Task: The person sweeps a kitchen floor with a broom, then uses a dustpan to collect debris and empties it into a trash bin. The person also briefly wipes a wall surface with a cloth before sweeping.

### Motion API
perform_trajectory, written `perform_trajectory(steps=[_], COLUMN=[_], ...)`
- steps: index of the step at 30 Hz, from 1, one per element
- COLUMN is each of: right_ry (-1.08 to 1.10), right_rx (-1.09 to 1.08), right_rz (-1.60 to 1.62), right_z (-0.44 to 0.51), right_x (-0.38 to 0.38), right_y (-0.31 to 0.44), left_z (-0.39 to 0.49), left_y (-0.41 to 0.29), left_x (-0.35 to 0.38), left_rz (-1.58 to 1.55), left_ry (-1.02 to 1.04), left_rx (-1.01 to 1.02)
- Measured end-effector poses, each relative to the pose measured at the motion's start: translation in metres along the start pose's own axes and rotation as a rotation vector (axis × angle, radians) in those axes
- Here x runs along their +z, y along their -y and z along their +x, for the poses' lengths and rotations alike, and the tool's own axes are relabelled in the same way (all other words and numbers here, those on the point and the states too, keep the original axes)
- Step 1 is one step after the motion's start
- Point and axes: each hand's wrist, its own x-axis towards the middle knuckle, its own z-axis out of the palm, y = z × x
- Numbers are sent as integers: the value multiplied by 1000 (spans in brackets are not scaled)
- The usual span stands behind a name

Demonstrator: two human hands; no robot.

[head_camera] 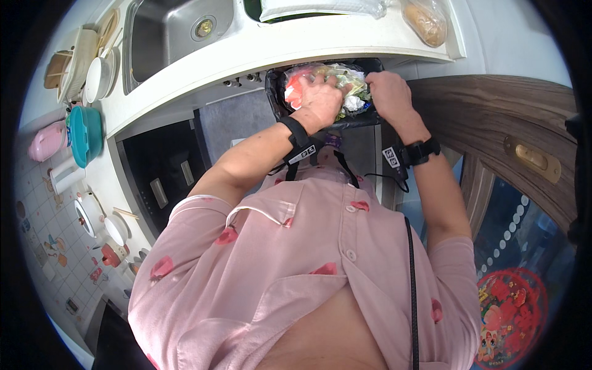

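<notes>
A bin lined with a black bin bag is in front of me below the counter edge, full of rubbish. My left hand lies on top of the rubbish, its fingers apart and pressed against crumpled clear plastic. Beside it are a red and white wrapper and a crumpled white tissue. At the bin's right rim, my right hand has its fingers closed on the edge of the black bag. Its fingertips are partly hidden. Both wrists wear black straps with printed tags.
The white counter runs above the bin, with a steel sink and a bagged loaf-like item. A brown wooden door with a brass handle stands close on the right. Teal basins and dishes are at left.
</notes>
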Motion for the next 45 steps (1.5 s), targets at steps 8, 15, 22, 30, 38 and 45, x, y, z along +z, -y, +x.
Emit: perform_trajectory(steps=[8, 15, 22, 30, 38, 45], right_ry=[165, 147, 104, -14, -27, -25], right_rx=[189, 290, 326, 217, 45, -26], right_rz=[-80, -69, 2, 6, -19, -31], right_z=[34, 47, 37, 15, -20, -26], right_x=[17, 32, 29, 16, 28, 16], right_y=[-2, -2, 3, 17, 25, 10], left_z=[4, 3, 4, 8, 21, 17], left_y=[-4, -2, -2, -2, -1, 1], left_x=[6, 6, 3, 2, 2, 6], left_rz=[53, -11, -20, -33, -46, -120], left_ry=[29, 64, 87, 112, 289, 240], left_rx=[-41, -40, -46, -51, -114, -106])
